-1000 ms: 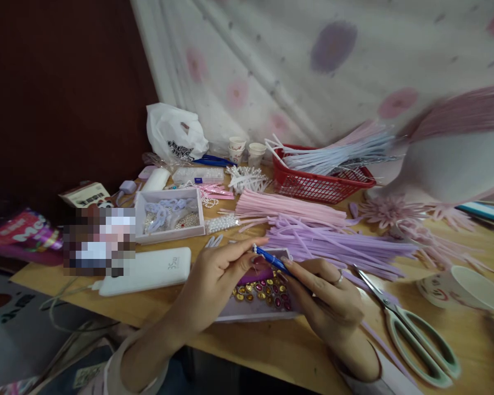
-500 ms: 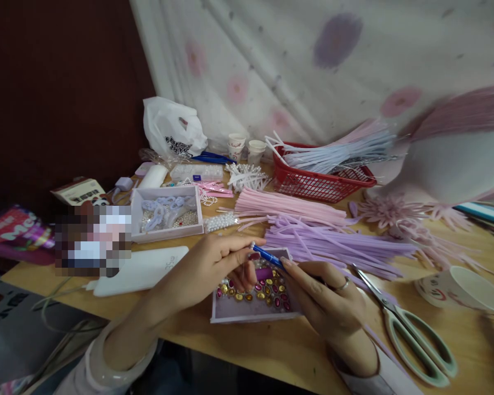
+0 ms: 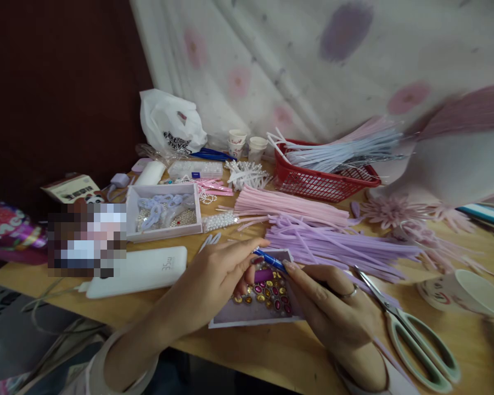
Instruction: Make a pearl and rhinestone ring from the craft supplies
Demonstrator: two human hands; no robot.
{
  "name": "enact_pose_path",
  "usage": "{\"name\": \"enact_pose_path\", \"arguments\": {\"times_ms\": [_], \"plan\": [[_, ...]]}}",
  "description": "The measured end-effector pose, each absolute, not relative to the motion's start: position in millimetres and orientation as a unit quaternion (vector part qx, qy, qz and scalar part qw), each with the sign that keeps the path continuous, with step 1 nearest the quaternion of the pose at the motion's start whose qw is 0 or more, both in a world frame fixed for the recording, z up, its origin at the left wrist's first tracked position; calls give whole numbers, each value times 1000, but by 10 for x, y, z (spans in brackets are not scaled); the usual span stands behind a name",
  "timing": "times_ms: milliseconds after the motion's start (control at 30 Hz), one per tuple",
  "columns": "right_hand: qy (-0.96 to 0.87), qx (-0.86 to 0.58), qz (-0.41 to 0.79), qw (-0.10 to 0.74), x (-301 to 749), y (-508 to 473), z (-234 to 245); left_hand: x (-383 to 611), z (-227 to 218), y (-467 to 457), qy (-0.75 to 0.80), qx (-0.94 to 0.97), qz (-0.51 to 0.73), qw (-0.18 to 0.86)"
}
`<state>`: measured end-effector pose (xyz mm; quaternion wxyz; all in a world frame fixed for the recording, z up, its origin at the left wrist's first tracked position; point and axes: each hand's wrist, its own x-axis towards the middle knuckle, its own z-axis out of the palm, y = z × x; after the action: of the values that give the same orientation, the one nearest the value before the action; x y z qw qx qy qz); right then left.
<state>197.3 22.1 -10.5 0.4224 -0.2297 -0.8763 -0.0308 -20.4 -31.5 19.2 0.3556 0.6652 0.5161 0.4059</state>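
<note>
My right hand [image 3: 333, 307], with a ring on one finger, grips a slim blue pen-shaped tool [image 3: 271, 260] that slants up to the left. At its far tip, the thumb and forefinger of my left hand [image 3: 218, 277] are pinched together; what lies between them is too small to make out. Beneath both hands is a shallow white tray [image 3: 255, 321] with gold and magenta gems [image 3: 276, 293]. A purple cylinder [image 3: 263, 275] shows just below the pen-shaped tool, partly behind my left fingers.
Green-handled scissors [image 3: 420, 340] and a paper cup [image 3: 469, 293] lie right. Purple and pink pipe cleaners [image 3: 337, 247] stretch behind the tray, before a red basket [image 3: 325, 184]. A white power bank [image 3: 140, 271] and a white bead box [image 3: 164, 233] are left.
The view has shifted slightly. My left hand has turned a little, covering more of the gems. The pearl-like bead seen at the tool's tip earlier is now hard to see.
</note>
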Motion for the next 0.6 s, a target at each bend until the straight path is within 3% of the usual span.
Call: {"name": "enact_pose_path", "arguments": {"times_ms": [367, 500, 600], "plan": [[-835, -245, 131, 476, 1884, 202, -196, -41, 52, -285, 515, 722, 444, 130], [-813, -258, 206, 480, 1865, 177, -222, -14, 55, -287, 489, 705, 486, 166], [-807, -266, 242, 468, 1884, 160, -226, -32, 87, -286, 459, 654, 540, 264]]}}
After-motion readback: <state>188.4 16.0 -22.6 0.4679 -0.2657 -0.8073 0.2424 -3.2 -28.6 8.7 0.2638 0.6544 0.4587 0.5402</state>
